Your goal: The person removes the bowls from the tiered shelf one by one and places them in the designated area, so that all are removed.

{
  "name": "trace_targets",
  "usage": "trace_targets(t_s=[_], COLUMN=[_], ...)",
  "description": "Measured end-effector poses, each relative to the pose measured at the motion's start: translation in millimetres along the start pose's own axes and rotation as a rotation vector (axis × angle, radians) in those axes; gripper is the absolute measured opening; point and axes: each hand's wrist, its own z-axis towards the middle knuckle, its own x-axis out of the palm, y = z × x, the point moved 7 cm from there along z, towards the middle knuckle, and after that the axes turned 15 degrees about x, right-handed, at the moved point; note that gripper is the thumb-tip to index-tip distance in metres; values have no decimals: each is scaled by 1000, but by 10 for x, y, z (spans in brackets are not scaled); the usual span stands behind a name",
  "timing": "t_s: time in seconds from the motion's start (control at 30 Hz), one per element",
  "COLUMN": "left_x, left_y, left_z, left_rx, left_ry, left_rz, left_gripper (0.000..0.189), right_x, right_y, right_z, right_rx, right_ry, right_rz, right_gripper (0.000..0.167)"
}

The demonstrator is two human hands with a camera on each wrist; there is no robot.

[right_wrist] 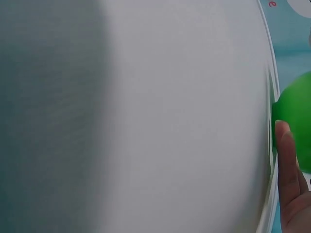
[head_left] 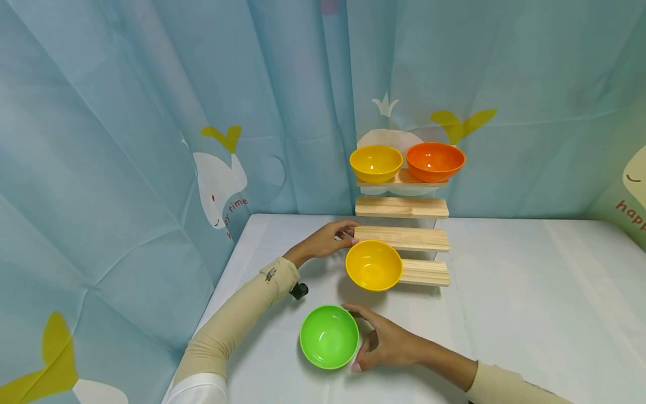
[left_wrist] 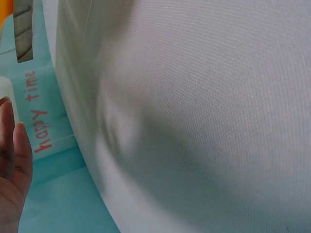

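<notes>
My left hand (head_left: 330, 240) is at the left end of the wooden tiered stand (head_left: 404, 238), thumb tip close by the rim of a yellow bowl (head_left: 374, 266). That bowl overlaps the left part of the stand's lowest board. In the left wrist view, the left hand's fingers (left_wrist: 7, 138) are extended with nothing between them. A green bowl (head_left: 329, 338) sits upright on the white table, nearer to me. Around its right side, my right hand (head_left: 391, 340) is spread, index finger at the rim and thumb lower down. The right wrist view shows straight fingers (right_wrist: 286, 160) beside the green bowl's wall.
Another yellow bowl (head_left: 375, 164) and an orange bowl (head_left: 435, 162) stand side by side on the top board. A small black object (head_left: 299, 290) lies by the left forearm. Behind the white table (head_left: 525, 303) hangs a pale blue curtain (head_left: 303, 112) with whale prints.
</notes>
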Motion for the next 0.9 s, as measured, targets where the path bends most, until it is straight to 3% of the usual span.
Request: trace_targets(t_s=[0.23, 0.67, 0.9], left_x=[-3, -1, 6], left_y=[-3, 14, 20], left_z=[1, 8, 19], left_rx=[1, -6, 0], left_ry=[1, 5, 2], left_rz=[17, 30, 35], left_gripper=[50, 50, 49], right_x=[-85, -365, -550], right_y=[-53, -106, -116], right_z=[-139, -460, -678], right_rx=[-10, -107, -145], right_ry=[31, 112, 92], right_rz=[-28, -92, -130], right_gripper=[98, 91, 84])
